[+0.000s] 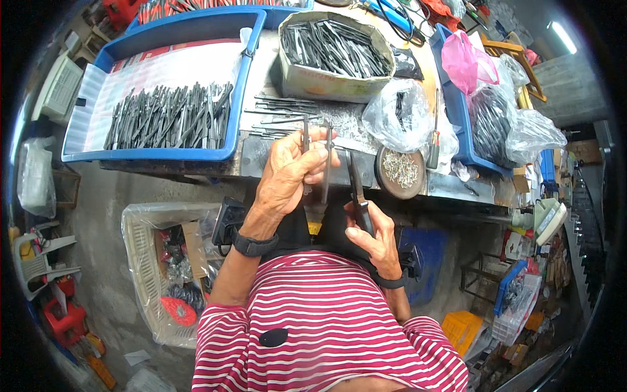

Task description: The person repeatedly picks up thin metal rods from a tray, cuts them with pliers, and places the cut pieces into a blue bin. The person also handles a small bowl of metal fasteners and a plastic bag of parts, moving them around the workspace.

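Observation:
My left hand (287,171) is raised at the table's front edge, closed on two thin dark metal strips (327,170) that stand nearly upright and apart. To its right and lower, my right hand (379,243) grips a long black piece (356,183) by its thicker lower end; a narrow bar points up from it. Its exact kind does not show. Beyond my left hand, several loose dark strips (281,104) lie on the table (261,75). Beside my right hand, a round dish (382,179) of small metal rivet-like parts sits at the table's edge.
A blue tray (245,85) at left holds many black strips. Behind the loose strips stands an open box (326,85) packed with more. Right of it are a clear plastic bag (382,117), a screwdriver (434,147) and a blue bin (465,140). A plastic-lined crate (140,261) stands below left.

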A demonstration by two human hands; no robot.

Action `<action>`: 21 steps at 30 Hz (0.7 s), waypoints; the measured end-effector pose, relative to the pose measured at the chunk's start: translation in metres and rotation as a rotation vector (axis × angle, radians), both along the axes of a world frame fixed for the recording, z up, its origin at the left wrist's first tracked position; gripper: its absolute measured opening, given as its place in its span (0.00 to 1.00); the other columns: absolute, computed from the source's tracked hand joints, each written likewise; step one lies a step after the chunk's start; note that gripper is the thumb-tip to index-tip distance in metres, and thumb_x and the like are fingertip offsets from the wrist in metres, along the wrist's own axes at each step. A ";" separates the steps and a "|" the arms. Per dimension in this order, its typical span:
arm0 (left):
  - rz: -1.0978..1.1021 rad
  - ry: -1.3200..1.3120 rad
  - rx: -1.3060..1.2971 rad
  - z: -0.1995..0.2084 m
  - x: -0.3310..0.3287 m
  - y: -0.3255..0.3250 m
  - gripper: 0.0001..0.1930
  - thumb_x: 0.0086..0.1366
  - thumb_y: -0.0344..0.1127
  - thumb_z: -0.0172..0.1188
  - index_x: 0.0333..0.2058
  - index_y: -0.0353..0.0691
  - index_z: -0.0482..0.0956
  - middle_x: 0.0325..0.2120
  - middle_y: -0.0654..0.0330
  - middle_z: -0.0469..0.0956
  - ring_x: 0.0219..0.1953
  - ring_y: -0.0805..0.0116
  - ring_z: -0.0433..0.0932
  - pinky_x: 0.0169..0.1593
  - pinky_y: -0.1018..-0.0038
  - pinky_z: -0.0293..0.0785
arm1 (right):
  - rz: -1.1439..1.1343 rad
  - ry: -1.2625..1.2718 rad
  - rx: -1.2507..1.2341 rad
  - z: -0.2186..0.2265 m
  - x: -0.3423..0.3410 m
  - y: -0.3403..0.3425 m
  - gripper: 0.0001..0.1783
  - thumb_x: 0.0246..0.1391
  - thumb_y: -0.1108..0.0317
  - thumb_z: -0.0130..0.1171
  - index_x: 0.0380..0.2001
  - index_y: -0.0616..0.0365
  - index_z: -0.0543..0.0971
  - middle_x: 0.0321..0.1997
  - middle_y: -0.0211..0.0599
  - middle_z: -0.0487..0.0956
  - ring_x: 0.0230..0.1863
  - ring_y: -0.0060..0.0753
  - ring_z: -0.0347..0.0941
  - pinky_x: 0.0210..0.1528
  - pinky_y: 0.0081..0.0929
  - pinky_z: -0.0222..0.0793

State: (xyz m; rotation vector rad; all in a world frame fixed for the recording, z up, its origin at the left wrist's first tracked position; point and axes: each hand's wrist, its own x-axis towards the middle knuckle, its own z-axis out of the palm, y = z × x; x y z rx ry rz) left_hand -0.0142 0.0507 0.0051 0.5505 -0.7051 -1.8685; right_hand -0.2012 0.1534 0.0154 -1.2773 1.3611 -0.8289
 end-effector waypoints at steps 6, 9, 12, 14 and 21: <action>0.019 0.066 0.136 -0.003 -0.001 0.011 0.09 0.63 0.29 0.55 0.40 0.31 0.73 0.26 0.58 0.76 0.19 0.83 0.60 0.21 0.87 0.56 | -0.043 0.316 -0.379 -0.005 0.011 -0.004 0.25 0.44 0.66 0.65 0.44 0.65 0.71 0.31 0.35 0.70 0.31 0.28 0.67 0.36 0.24 0.65; 0.035 0.082 0.204 -0.004 -0.003 0.016 0.07 0.62 0.29 0.56 0.37 0.33 0.72 0.25 0.59 0.74 0.20 0.83 0.61 0.21 0.86 0.55 | -0.020 0.441 -0.533 -0.009 0.012 -0.007 0.28 0.40 0.69 0.67 0.45 0.66 0.69 0.34 0.47 0.70 0.33 0.46 0.69 0.37 0.33 0.66; 0.016 0.135 0.242 -0.007 -0.002 0.021 0.05 0.62 0.29 0.56 0.36 0.35 0.72 0.24 0.63 0.71 0.20 0.83 0.61 0.20 0.86 0.55 | -0.027 0.546 -0.629 -0.012 0.013 -0.010 0.29 0.37 0.72 0.67 0.45 0.66 0.68 0.33 0.48 0.70 0.32 0.49 0.69 0.36 0.35 0.66; 0.019 0.163 0.257 -0.010 -0.001 0.023 0.05 0.62 0.29 0.56 0.35 0.37 0.72 0.23 0.66 0.69 0.20 0.83 0.61 0.20 0.87 0.54 | -0.030 0.603 -0.687 -0.014 0.014 -0.010 0.30 0.35 0.73 0.67 0.45 0.65 0.68 0.33 0.49 0.70 0.32 0.50 0.69 0.35 0.36 0.66; 0.051 0.149 0.250 -0.016 -0.002 0.028 0.05 0.64 0.28 0.53 0.36 0.34 0.74 0.24 0.66 0.71 0.19 0.84 0.61 0.18 0.88 0.53 | -0.038 0.694 -0.748 -0.018 0.013 -0.009 0.30 0.35 0.72 0.68 0.45 0.66 0.69 0.32 0.50 0.70 0.32 0.52 0.69 0.35 0.38 0.66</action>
